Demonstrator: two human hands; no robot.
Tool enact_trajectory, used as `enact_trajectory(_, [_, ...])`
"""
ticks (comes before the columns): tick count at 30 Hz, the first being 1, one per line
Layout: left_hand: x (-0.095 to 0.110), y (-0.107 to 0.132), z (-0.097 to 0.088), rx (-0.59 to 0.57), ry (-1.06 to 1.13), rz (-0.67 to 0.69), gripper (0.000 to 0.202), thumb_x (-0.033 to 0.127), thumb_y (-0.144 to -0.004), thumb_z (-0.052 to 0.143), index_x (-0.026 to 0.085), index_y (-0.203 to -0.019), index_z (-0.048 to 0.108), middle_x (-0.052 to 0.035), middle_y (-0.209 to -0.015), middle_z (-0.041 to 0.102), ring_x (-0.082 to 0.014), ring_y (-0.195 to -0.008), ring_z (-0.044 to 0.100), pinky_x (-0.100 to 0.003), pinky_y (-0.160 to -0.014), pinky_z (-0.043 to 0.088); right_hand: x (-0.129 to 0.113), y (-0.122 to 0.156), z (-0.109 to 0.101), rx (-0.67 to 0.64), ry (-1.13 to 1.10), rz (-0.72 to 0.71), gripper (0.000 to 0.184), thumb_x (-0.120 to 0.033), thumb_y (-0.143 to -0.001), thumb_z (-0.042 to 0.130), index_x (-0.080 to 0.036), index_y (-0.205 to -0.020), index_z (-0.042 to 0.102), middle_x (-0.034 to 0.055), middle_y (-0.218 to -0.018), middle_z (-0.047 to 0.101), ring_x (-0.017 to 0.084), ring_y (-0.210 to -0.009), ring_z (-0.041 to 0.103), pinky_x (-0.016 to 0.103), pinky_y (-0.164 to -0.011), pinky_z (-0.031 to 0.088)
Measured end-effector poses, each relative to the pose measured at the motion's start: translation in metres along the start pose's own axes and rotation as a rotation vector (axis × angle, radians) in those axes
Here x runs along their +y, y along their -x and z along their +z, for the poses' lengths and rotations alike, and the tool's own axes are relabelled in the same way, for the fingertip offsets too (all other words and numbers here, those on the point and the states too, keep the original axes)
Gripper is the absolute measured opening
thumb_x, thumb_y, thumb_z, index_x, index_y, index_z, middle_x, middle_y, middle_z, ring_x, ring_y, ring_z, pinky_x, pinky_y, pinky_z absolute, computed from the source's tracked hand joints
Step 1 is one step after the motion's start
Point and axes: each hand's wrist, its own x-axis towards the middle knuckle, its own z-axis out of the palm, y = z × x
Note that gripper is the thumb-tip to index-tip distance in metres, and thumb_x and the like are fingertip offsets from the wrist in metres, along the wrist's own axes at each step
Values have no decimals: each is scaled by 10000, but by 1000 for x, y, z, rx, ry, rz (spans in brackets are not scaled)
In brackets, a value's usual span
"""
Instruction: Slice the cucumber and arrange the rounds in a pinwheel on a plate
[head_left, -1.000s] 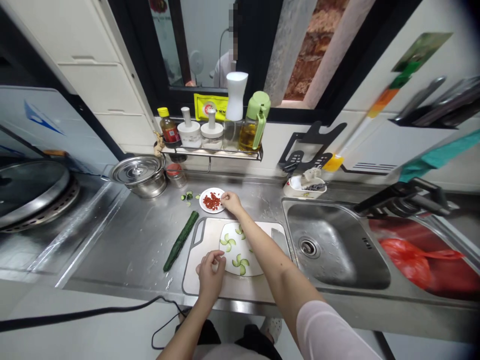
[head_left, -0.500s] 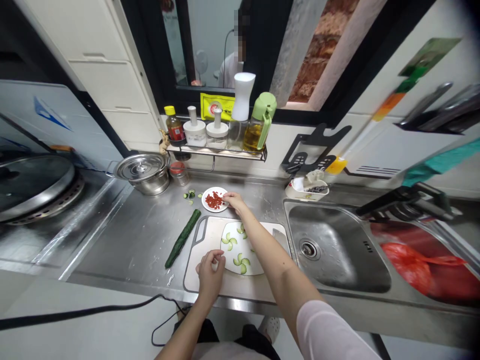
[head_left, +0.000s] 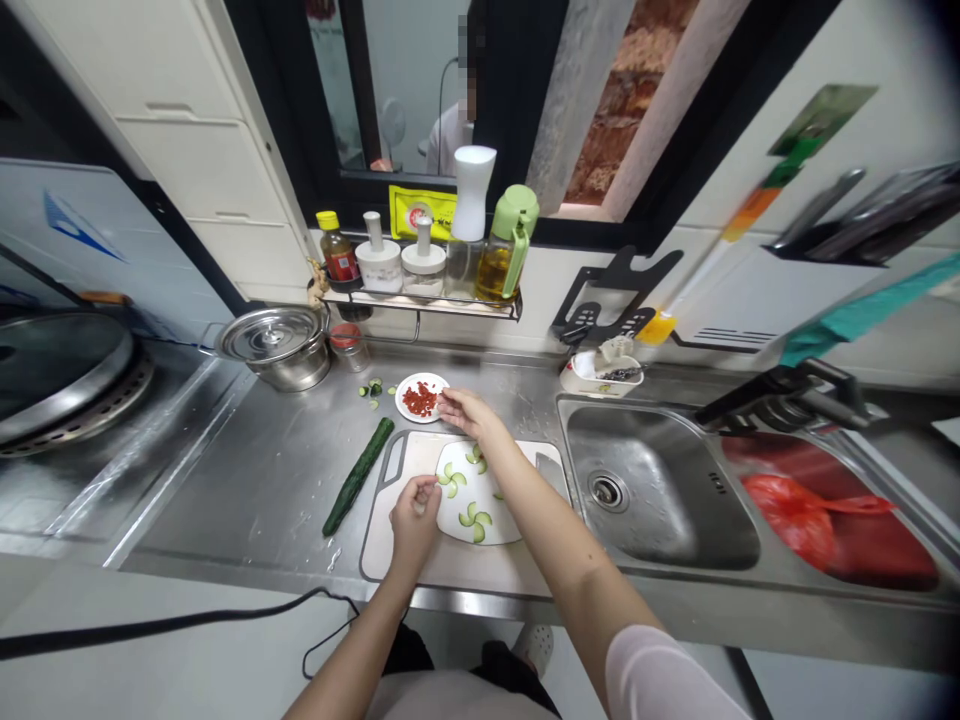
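Observation:
My right hand (head_left: 466, 412) reaches over the cutting board, its bent fingertips together at the right edge of a small white plate (head_left: 402, 411) of small red pieces (head_left: 418, 400). Whether a piece is between those fingertips, I cannot tell. At the left rim of a larger white plate (head_left: 507, 521), my left hand (head_left: 415, 515) is held in a pinch; anything in it is too small to make out. Curved green slices (head_left: 474, 521) lie on that plate in pinwheel groups, partly hidden by my right forearm. The plate rests on a pale cutting board (head_left: 378, 528).
A whole cucumber (head_left: 358, 478) lies left of the board, with cucumber scraps (head_left: 374, 391) behind it. On the right is a sink (head_left: 660, 490). A lidded steel pot (head_left: 289, 355) stands at the back left, below a rack of seasoning jars (head_left: 424, 262).
The view has shifted slightly. My left hand has moved up a little along the larger plate's left rim. My right hand stays at the small plate's edge.

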Motion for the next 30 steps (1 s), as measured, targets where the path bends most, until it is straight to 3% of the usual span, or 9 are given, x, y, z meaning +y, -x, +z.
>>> enact_trajectory(5, [15, -35, 5, 98, 160, 18, 372, 414, -797, 589, 163, -1071, 610, -37, -830, 643, -143, -758, 603, -271, -744, 490, 15, 46, 3, -98, 67, -65, 126, -260, -798, 722, -171, -824, 636, 39, -795, 717, 97, -655, 646, 157, -540, 495])
enact_trajectory(8, [16, -49, 9, 54, 251, 41, 363, 430, -794, 605, 154, -1030, 614, -69, -914, 668, -155, -829, 633, -285, -791, 504, 28, 67, 4, -117, 118, -75, 146, -260, -756, 748, -167, -772, 636, 35, -772, 715, 97, -649, 637, 158, -540, 483])
enact_trajectory(12, [3, -55, 14, 32, 285, 19, 333, 450, -763, 641, 145, -895, 635, -64, -866, 684, -160, -804, 648, -290, -790, 512, 42, 76, 3, -72, 175, -104, 199, -292, -686, 777, -172, -733, 625, 28, -738, 705, 111, -667, 636, 176, -558, 474])
enact_trajectory(16, [-8, -75, 21, 104, 257, -19, 305, 413, -761, 652, 136, -888, 662, -57, -811, 689, -159, -758, 649, -290, -765, 519, 48, 76, -8, 73, 173, -157, 218, -322, -647, 766, -177, -731, 627, 26, -774, 710, 104, -680, 617, 177, -553, 450])
enact_trajectory(19, [-2, -107, 25, 114, 193, 3, 300, 291, -798, 622, 132, -1045, 681, -92, -949, 717, -172, -870, 668, -304, -851, 517, 53, 79, -21, 136, 158, -168, 231, -334, -613, 768, -179, -721, 636, 7, -734, 685, 89, -633, 579, 177, -533, 427])
enact_trajectory(22, [8, -131, 25, -7, 75, 26, 451, 171, -771, 640, 167, -1221, 631, -95, -1111, 706, -194, -1022, 656, -328, -941, 496, 56, 88, -32, 140, 125, -162, 261, -358, -592, 778, -180, -726, 644, 2, -713, 667, 87, -620, 561, 183, -533, 420])
enact_trajectory(25, [16, -127, 20, -12, -122, 152, 439, 189, -770, 663, 203, -1209, 647, -87, -1232, 660, -230, -1143, 600, -368, -1024, 438, 57, 100, -39, 139, 97, -161, 292, -379, -580, 794, -181, -735, 647, 6, -715, 662, 93, -631, 560, 188, -537, 416])
enact_trajectory(27, [21, -108, 17, -44, -174, 240, 364, 227, -803, 635, 201, -1165, 664, -83, -1209, 666, -217, -1075, 619, -361, -986, 456, 57, 109, -41, 127, 75, -159, 316, -395, -573, 808, -181, -739, 646, 8, -726, 662, 96, -639, 561, 191, -541, 414])
enact_trajectory(30, [27, -72, 15, -239, -178, 329, 227, 298, -832, 617, 210, -1025, 698, -51, -1053, 708, -181, -903, 633, -325, -857, 493, 58, 122, -40, 100, 42, -162, 356, -425, -557, 831, -181, -735, 642, 5, -731, 654, 102, -660, 569, 199, -563, 421])
